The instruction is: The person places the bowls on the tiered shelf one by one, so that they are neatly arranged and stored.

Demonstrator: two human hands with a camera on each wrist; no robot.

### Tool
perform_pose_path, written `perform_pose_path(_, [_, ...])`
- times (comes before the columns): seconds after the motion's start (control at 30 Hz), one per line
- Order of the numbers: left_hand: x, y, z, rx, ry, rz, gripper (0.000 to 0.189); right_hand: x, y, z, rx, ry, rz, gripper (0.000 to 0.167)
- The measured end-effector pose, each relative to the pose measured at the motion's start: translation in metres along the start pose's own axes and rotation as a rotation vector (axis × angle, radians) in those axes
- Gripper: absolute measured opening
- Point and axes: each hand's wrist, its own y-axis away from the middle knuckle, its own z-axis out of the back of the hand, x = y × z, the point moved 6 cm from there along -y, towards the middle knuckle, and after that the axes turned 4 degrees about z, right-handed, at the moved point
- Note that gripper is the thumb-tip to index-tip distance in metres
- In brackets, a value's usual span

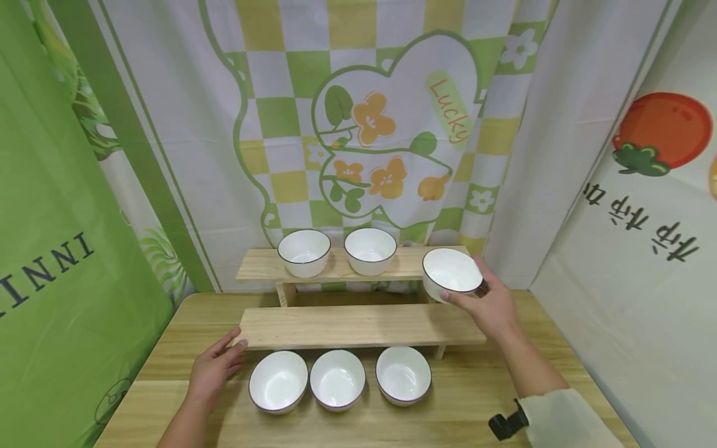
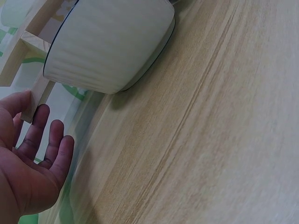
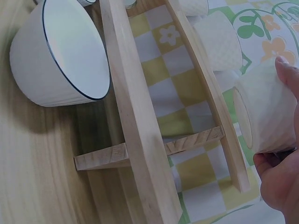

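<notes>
A white bowl with a dark rim (image 1: 451,272) is in my right hand (image 1: 495,308), tilted, near the right end of the upper shelf board (image 1: 411,264). The thumb lies at its rim while the other fingers reach round its side; in the right wrist view this bowl (image 3: 268,109) appears off the shelf. My left hand (image 1: 215,368) pinches the left end of the lower shelf board (image 1: 358,326). In the left wrist view, the thumb and index finger of that hand (image 2: 35,163) are on either side of the board end.
Two similar bowls, a left one (image 1: 304,254) and a middle one (image 1: 370,252), stand on the upper board. Three more, left (image 1: 278,382), centre (image 1: 338,381) and right (image 1: 403,376), sit on the wooden table (image 1: 465,410) before the stand. A patterned curtain (image 1: 364,124) hangs behind.
</notes>
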Motion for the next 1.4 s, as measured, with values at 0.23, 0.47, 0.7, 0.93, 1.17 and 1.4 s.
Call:
perform_pose_path(0.23, [0.002, -0.002, 0.001, -0.006, -0.008, -0.003, 0.073, 0.004, -0.010, -0.006, -0.018, -0.016, 0.014, 0.121])
perform_pose_path(0.47, [0.005, -0.005, 0.000, -0.001, -0.024, -0.003, 0.073, 0.007, -0.018, -0.011, -0.022, 0.019, 0.032, 0.120])
perform_pose_path(0.7, [0.007, -0.007, 0.001, 0.009, -0.020, 0.003, 0.070, 0.007, -0.028, -0.018, -0.007, -0.010, 0.034, 0.122])
perform_pose_path(0.93, [0.006, -0.006, 0.001, 0.008, -0.015, 0.006, 0.069, 0.010, -0.036, -0.025, -0.003, -0.029, 0.044, 0.123])
perform_pose_path(1.17, [0.006, -0.005, 0.001, 0.008, -0.005, 0.002, 0.070, 0.012, -0.048, -0.031, 0.018, -0.021, 0.047, 0.124])
perform_pose_path(1.4, [0.005, -0.006, 0.001, 0.007, 0.004, -0.002, 0.070, 0.015, -0.060, -0.036, 0.011, 0.004, 0.069, 0.122])
